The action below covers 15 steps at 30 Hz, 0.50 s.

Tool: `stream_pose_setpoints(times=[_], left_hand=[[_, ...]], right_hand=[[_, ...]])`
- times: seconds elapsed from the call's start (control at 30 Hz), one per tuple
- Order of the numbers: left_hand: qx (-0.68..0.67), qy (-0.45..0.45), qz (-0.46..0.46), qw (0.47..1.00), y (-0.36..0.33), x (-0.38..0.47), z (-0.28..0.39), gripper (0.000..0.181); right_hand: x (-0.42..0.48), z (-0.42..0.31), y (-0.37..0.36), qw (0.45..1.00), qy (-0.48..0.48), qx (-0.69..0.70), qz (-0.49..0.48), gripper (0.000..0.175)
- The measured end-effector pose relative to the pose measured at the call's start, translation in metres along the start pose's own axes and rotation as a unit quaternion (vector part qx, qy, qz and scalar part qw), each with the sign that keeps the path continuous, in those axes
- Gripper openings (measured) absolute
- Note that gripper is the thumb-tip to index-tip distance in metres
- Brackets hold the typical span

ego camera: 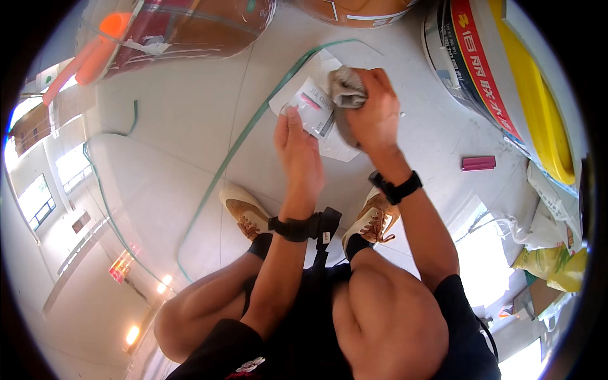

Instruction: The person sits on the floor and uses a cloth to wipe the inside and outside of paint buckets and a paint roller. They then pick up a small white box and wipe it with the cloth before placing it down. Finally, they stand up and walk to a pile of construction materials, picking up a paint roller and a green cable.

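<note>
My left hand [300, 147] holds a small white printed packet [311, 107] between thumb and fingers. In my right hand [377, 107] is a crumpled greyish cloth [346, 88], bunched in the fist close to the packet's right edge. Part of the cloth hangs below that hand. Beneath both hands a white sheet [339, 151] lies on the tiled floor, partly hidden by them. A green strap [247, 128] curves along the floor left of the sheet and past its upper edge.
A large bucket with a red and yellow label [482, 71] stands at the upper right. Near it lies a small magenta object [478, 163]. Brown containers [218, 28] stand at the top, beside an orange handle-like thing [97, 57]. Plastic bags [551, 266] are at the right. My shoes [244, 211] flank my left wrist.
</note>
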<state>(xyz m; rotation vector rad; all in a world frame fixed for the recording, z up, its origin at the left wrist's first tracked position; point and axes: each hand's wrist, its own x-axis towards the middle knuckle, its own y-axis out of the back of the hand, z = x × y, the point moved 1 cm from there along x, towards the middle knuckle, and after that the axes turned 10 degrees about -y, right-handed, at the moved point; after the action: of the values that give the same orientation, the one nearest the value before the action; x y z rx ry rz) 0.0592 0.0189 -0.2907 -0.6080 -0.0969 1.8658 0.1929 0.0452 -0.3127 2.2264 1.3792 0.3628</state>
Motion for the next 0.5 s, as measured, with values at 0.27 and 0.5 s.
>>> stream_pose_setpoints(times=[0.27,0.5], left_hand=[[-0.017,0.023,-0.036,0.999,-0.011,0.002,0.01,0.029],[-0.017,-0.003,-0.025,1.0,-0.005,0.011,0.034,0.028]], right_hand=[[-0.021,-0.019,0.022,0.988,0.07,0.081,-0.114,0.041],[-0.001,0.056,0.03,0.997,-0.042,0.014,-0.069,0.037]])
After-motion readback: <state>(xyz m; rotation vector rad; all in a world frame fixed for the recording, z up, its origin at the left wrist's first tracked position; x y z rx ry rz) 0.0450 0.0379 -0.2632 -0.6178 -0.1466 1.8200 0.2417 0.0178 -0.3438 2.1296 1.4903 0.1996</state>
